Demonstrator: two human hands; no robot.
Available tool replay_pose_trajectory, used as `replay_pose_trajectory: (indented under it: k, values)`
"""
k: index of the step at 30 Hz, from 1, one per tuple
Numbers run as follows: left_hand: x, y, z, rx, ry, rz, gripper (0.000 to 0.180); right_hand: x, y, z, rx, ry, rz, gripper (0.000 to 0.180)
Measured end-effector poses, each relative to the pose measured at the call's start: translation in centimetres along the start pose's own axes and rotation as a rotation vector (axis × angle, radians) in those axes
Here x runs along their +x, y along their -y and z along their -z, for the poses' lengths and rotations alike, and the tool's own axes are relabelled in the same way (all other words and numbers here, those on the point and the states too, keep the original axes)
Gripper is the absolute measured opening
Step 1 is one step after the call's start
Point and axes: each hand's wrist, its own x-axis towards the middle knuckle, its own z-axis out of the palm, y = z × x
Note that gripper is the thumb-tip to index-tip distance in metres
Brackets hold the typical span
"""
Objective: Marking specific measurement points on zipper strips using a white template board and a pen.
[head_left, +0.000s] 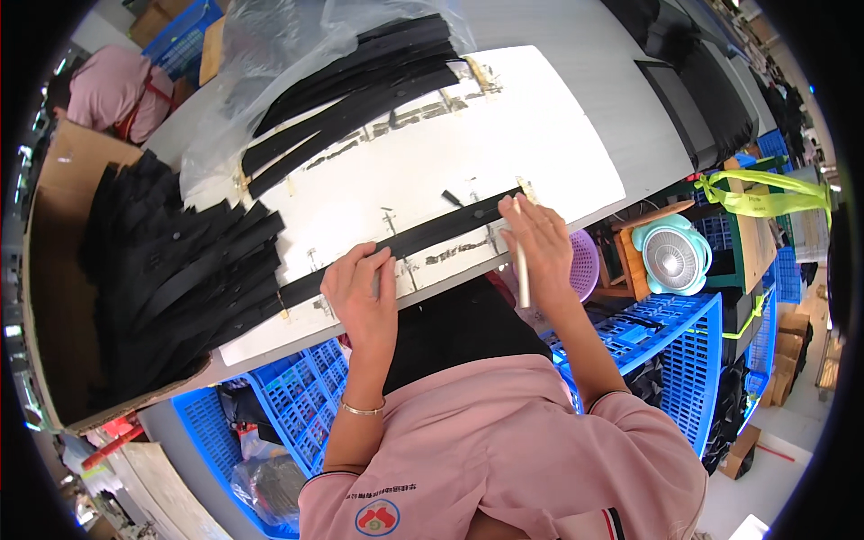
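Observation:
A long black fabric strip (436,232) lies slantwise along the near edge of a white board (549,126). My left hand (363,292) is at the strip's left part, fingers curled and their tips on it. A slim white pen-like stick (523,270) is in my right hand (543,247), whose fingertips touch the strip's right end. The board carries dark marks and bits of tape. Further back on it, more black strips (360,121) lie in a bundle. A heap of black strips (171,270) fills the left side, and my strip's left end reaches it.
A cardboard box (67,189) holds the heap at left. Clear plastic sheeting (256,63) covers the back. Blue crates (693,378) stand below the table on both sides. At right are a turquoise fan (673,255) and a purple basket (585,264). Another person (117,90) bends over at far left.

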Motion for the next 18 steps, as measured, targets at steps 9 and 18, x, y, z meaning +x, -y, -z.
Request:
replay_pose_trajectory:
  k: [9,18]
  values:
    - [1.4,-3.2,-1.2,-0.031,0.07,0.004,0.02,-0.8,1.1,-0.7,-0.152,-0.001,-0.008,0.036]
    - [3.8,-5.6,-7.3,-0.153,0.202,-0.153,0.019,-0.4,0.6,-0.3,0.027,-0.011,-0.081,0.035]
